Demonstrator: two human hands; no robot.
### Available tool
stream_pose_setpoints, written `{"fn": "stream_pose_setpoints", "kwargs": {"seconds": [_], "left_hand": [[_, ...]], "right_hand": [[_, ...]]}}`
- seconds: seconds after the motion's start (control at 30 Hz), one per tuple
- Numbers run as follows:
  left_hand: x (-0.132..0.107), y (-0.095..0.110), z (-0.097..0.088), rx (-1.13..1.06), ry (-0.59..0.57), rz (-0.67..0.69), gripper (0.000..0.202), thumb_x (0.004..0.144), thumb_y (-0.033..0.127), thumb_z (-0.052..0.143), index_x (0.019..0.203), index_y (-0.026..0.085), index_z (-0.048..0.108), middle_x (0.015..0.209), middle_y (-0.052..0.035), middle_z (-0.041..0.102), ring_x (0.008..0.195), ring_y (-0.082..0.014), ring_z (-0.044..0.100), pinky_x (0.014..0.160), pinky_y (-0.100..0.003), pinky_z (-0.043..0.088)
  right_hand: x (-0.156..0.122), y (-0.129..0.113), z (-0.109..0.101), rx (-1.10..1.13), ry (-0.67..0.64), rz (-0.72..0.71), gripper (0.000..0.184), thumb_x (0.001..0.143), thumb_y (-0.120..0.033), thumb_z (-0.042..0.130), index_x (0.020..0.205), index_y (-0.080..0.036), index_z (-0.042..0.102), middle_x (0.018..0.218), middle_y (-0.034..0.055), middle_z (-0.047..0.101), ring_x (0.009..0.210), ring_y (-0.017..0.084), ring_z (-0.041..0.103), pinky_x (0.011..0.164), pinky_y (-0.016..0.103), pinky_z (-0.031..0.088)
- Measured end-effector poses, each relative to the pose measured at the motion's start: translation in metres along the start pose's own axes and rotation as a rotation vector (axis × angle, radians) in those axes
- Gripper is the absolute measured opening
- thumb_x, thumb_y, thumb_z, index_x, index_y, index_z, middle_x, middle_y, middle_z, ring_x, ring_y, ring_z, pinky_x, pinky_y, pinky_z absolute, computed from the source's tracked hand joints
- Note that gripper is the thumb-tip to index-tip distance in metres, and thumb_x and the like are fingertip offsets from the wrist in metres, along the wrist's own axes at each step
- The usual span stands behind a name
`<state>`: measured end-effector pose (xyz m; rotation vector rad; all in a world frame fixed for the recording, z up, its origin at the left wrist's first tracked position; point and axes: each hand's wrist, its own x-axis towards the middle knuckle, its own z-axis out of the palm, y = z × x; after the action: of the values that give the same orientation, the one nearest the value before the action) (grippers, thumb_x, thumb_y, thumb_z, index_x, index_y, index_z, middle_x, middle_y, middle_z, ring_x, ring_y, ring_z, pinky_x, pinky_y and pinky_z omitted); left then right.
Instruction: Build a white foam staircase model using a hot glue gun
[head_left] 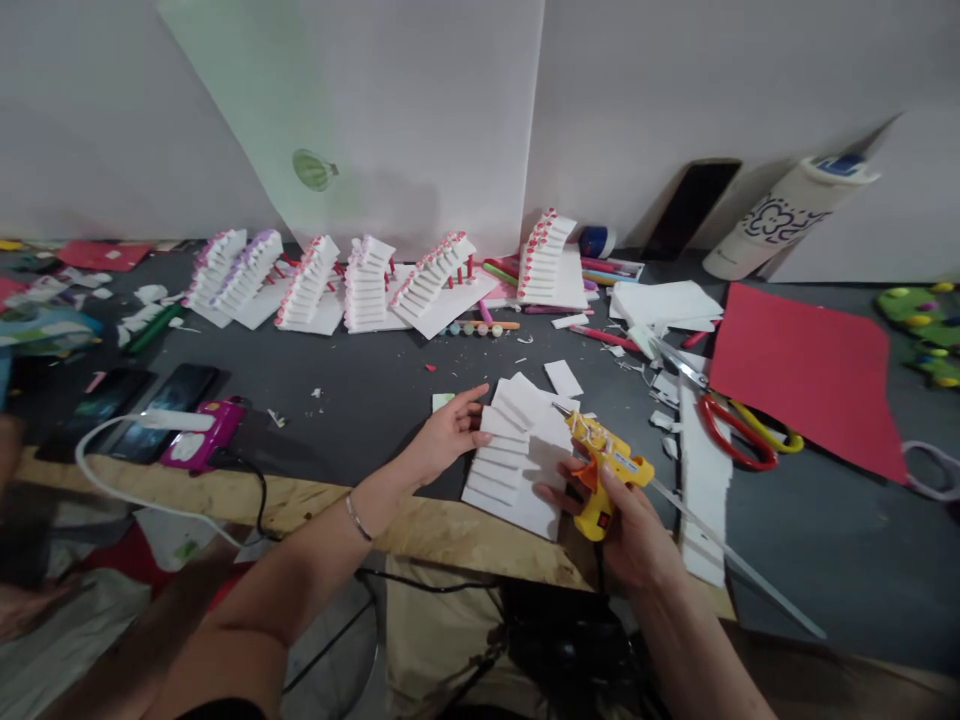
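A small white foam-board staircase (501,455) stands on a white base sheet (544,475) near the table's front edge. At its upper left side is my left hand (442,435), fingers apart, with the thumb touching the edge of a step. My right hand (626,525) is wrapped around a yellow hot glue gun (611,465). The nozzle points up and left, above the right part of the base sheet, apart from the steps. A long translucent glue stick (739,560) sticks out of the gun's back. A loose white foam piece (562,379) lies just beyond the base.
Several finished staircases (371,285) with coloured beads line the back wall. Scissors (739,432), red sheet (806,375) and white scraps (664,300) lie right, near a tumbler (784,215). Phones (169,400) and a pink power adapter (202,436) with cables sit left. Another person's arm shows far left.
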<state>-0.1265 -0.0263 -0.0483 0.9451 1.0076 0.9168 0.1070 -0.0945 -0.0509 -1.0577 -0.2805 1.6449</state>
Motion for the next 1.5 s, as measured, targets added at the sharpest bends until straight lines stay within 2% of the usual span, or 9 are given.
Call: {"fn": "stream_pose_setpoints", "kwargs": {"seconds": [0.3,0.5,0.63,0.83,0.93,1.07,1.2,1.4,1.5], "left_hand": [[0.001,-0.005,0.005,0.045,0.007,0.011,0.055,0.069,0.023,0.081,0.121,0.019,0.064,0.099,-0.0054,0.067,0.093,-0.0167,0.063,0.092,-0.037,0.051],[0.001,-0.005,0.009,0.127,-0.004,0.009,0.046,0.073,0.022,0.078,0.117,0.016,0.065,0.104,-0.0094,0.067,0.088,-0.0164,0.063,0.086,-0.037,0.053],[0.001,-0.002,0.011,0.198,-0.016,0.002,0.048,0.07,0.018,0.078,0.116,0.016,0.065,0.102,-0.0073,0.067,0.078,-0.0124,0.06,0.084,-0.036,0.052],[-0.001,0.004,0.012,0.112,-0.084,-0.058,0.049,0.067,0.016,0.079,0.114,0.016,0.065,0.1,-0.0063,0.066,0.09,-0.0154,0.061,0.088,-0.035,0.049],[-0.003,0.005,0.011,0.065,-0.097,-0.099,0.049,0.064,0.016,0.081,0.11,0.017,0.065,0.101,-0.0067,0.066,0.096,-0.0178,0.061,0.09,-0.036,0.048],[-0.004,0.005,0.011,-0.01,-0.053,-0.094,0.047,0.063,0.016,0.082,0.107,0.016,0.066,0.101,-0.0072,0.069,0.096,-0.0182,0.062,0.092,-0.036,0.047],[-0.003,0.003,0.012,-0.067,-0.013,-0.062,0.046,0.062,0.016,0.082,0.106,0.015,0.065,0.099,-0.0075,0.071,0.093,-0.0171,0.063,0.091,-0.034,0.046],[-0.002,0.003,0.012,-0.089,0.058,-0.051,0.045,0.063,0.016,0.079,0.106,0.014,0.065,0.1,-0.0081,0.072,0.086,-0.0148,0.062,0.078,-0.029,0.046],[-0.002,0.004,0.012,-0.093,0.08,-0.036,0.045,0.064,0.017,0.079,0.106,0.013,0.065,0.1,-0.0087,0.072,0.079,-0.013,0.06,0.07,-0.026,0.044]], "right_hand": [[-0.005,-0.01,-0.009,-0.087,0.03,-0.136,0.039,0.068,-0.047,0.086,0.098,-0.025,0.074,0.084,0.0029,0.077,0.077,0.021,0.074,0.085,0.045,0.062],[0.0,-0.018,-0.009,-0.121,0.041,-0.139,0.037,0.07,-0.045,0.085,0.098,-0.022,0.074,0.085,0.0023,0.076,0.071,0.018,0.072,0.091,0.048,0.059],[0.0,-0.019,-0.008,-0.1,0.059,-0.179,0.037,0.069,-0.046,0.085,0.097,-0.024,0.073,0.087,0.0,0.076,0.067,0.015,0.071,0.095,0.049,0.057],[-0.01,-0.017,-0.023,-0.174,-0.007,-0.15,0.038,0.07,-0.044,0.085,0.099,-0.023,0.073,0.086,0.0028,0.077,0.071,0.02,0.074,0.1,0.053,0.052],[-0.014,-0.014,-0.03,-0.205,-0.015,-0.141,0.037,0.07,-0.044,0.084,0.098,-0.023,0.073,0.086,0.005,0.078,0.075,0.024,0.075,0.094,0.051,0.055],[-0.015,-0.014,-0.031,-0.283,-0.019,-0.12,0.04,0.066,-0.049,0.085,0.093,-0.022,0.075,0.088,0.0094,0.079,0.081,0.029,0.075,0.083,0.047,0.059],[-0.013,-0.014,-0.029,-0.298,-0.015,-0.119,0.041,0.065,-0.05,0.086,0.091,-0.02,0.075,0.088,0.0109,0.079,0.08,0.03,0.075,0.082,0.046,0.059],[-0.014,-0.013,-0.026,-0.324,-0.022,-0.155,0.038,0.065,-0.049,0.086,0.089,-0.02,0.076,0.085,0.0101,0.078,0.081,0.03,0.075,0.081,0.045,0.058],[-0.018,-0.017,-0.027,-0.469,-0.056,-0.174,0.039,0.068,-0.055,0.081,0.086,-0.021,0.078,0.085,0.0096,0.078,0.088,0.029,0.073,0.088,0.045,0.056]]}}
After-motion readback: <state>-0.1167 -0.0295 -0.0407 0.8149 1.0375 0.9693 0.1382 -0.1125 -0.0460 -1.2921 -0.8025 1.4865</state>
